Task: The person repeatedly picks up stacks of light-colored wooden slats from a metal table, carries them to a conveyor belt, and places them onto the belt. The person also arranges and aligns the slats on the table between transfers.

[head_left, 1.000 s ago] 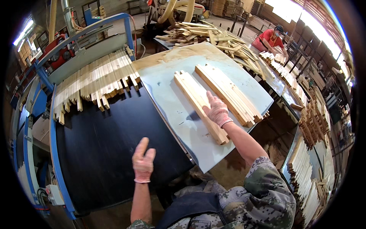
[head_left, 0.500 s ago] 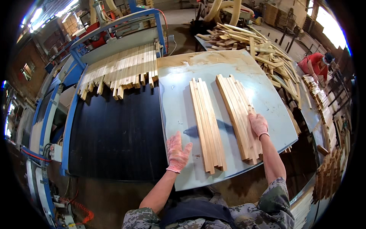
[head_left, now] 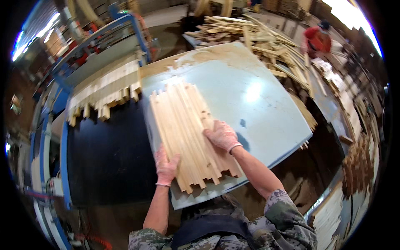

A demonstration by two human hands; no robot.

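A single batch of pale wooden strips (head_left: 183,133) lies side by side on the light blue-grey tabletop (head_left: 266,104), with uneven ends. My left hand (head_left: 166,166), in a pinkish knit glove, holds the batch's left edge, its thumb over the top and its fingers along the side. On the opposite edge my right hand (head_left: 223,135), gloved alike, grips the strips, its fingers reaching onto the top. The batch is squeezed between both hands. Parts of my left fingers are hidden by the wood.
Left of the table runs a black conveyor belt (head_left: 108,158) carrying a row of wooden strips (head_left: 106,89) toward a blue machine frame (head_left: 139,35). A heap of loose wood (head_left: 271,46) lies beyond the table. A person in red (head_left: 318,39) works at the far right.
The two separate groups of strips have come together into one batch, shifted left toward the belt. My right hand has moved left with them, and my left hand now touches the left edge.
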